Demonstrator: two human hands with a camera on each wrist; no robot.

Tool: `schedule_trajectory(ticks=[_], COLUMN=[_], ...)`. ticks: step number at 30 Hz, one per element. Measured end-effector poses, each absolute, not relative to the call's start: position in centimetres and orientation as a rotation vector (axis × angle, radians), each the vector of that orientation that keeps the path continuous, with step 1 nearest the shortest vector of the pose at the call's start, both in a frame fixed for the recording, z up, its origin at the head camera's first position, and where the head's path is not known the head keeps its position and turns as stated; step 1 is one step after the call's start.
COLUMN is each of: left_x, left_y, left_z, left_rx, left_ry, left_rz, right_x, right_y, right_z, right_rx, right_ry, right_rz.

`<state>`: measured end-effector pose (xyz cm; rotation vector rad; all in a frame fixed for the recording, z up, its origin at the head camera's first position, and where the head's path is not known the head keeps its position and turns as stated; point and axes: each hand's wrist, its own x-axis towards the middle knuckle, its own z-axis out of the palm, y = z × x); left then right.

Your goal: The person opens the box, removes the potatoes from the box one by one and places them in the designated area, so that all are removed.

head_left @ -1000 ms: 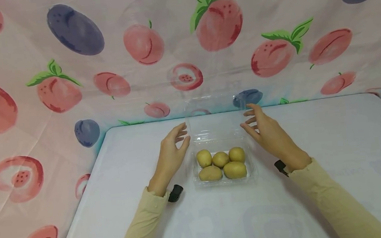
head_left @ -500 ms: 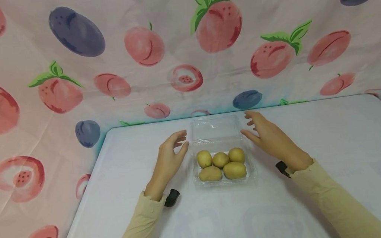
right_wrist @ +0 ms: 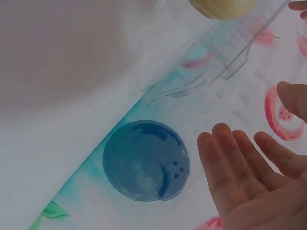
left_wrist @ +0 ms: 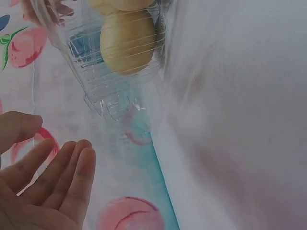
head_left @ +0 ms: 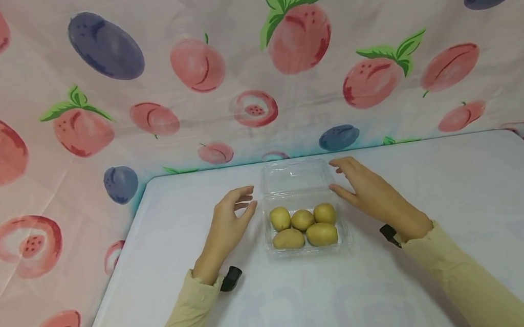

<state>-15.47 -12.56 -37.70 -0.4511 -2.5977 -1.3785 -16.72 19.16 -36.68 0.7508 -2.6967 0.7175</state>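
A clear plastic clamshell box [head_left: 309, 252] stands on the white table, its transparent lid [head_left: 295, 176] folded back flat behind it. Inside the base lie several yellow-brown, oval, potato-like pieces [head_left: 322, 234] in two rows. To the left of the box my left hand [head_left: 224, 223] hovers with relaxed fingers, apart from it and holding nothing. On the other side, my right hand [head_left: 375, 193] is near the lid's right edge, fingers loosely extended; contact with the lid cannot be made out. In both wrist views the fingers [left_wrist: 81, 177] appear bare of any object.
A pinkish cloth [head_left: 213, 13] printed with peaches and plums hangs behind and at the left of the table [head_left: 392, 297]. Dark wrist cameras [head_left: 231, 279] sit on both wrists, below pale yellow sleeves [head_left: 464, 265].
A second ago the lid stood raised between the hands; it now lies folded back. My left hand has drawn left and nearer to me; my right hand has lowered slightly.
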Motion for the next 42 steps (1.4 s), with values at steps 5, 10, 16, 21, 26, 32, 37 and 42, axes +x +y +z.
schedule_trajectory(ticks=[5,10,16,21,26,32,37,42], left_x=[-14.9,-14.3,-13.7,-13.2,-12.9,-12.7,-12.7,-12.9], left_y=[-12.8,-13.0,-13.2,-13.2,-13.0,-12.9,-12.8,-12.7], left_z=[-37.7,-37.8,-38.1,-38.4,-38.8,-39.1,-39.4,-39.8], left_rx=[-0.438,-0.435,-0.453,-0.432,-0.392,-0.352,-0.336,-0.348], left_ry=[-2.620,-2.650,-2.681,-2.702,-2.697,-2.692,-2.679,-2.670], left_rz=[-1.394,-1.392,-1.395,-1.416,-1.562,-1.671,-1.746,-1.758], right_x=[-16.3,-15.9,-15.3,-15.0,-14.7,-14.3,-14.1,-14.0], right_y=[18.9,18.6,18.3,18.0,17.5,17.0,16.7,16.6], right_z=[-36.6,-36.8,-37.0,-37.2,-37.3,-37.2,-37.3,-37.6], right_rx=[0.798,0.851,0.892,0.919,0.955,1.021,1.050,1.078], right_ry=[-2.695,-2.673,-2.680,-2.663,-2.644,-2.638,-2.652,-2.656], right_rz=[0.679,0.617,0.594,0.576,0.561,0.540,0.546,0.577])
